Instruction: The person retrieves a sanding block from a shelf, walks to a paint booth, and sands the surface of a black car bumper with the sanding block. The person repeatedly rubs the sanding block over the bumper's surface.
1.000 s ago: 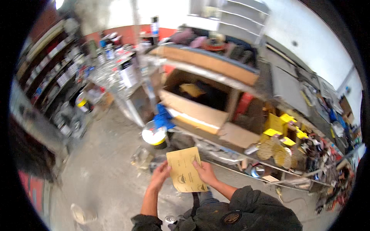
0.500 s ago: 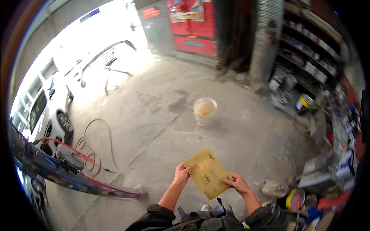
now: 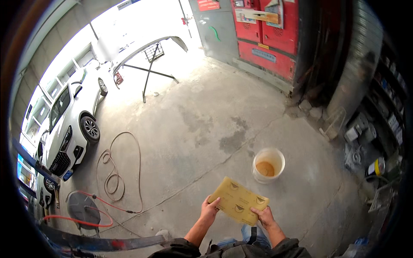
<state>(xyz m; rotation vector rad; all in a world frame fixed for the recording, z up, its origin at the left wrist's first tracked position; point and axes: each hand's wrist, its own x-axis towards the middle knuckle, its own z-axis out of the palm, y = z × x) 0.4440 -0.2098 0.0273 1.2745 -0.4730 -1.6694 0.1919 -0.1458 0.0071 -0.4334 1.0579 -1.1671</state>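
A yellow sheet of printed abrasive paper (image 3: 238, 200) is held flat in front of my body at the lower middle. My left hand (image 3: 210, 209) grips its left end with the thumb on top, and my right hand (image 3: 265, 217) pinches its lower right edge. Beyond the sheet, a whitish plastic bucket (image 3: 277, 165) with tan-orange contents stands on the concrete floor (image 3: 198, 146).
At left: a white car (image 3: 84, 103), coiled hoses (image 3: 114, 178), a round grey stool (image 3: 77, 202) and a dark rail (image 3: 112, 244). A stand holding a bumper (image 3: 151, 69) is further off. Red cabinets (image 3: 266, 60), a silver duct (image 3: 357, 73) and cluttered shelves (image 3: 387, 112) line the right.
My view has swung left from the cluttered workbench to the open floor, car and bucket; the bucket now appears closer. Both hands still hold the sheet, now turned more crosswise.
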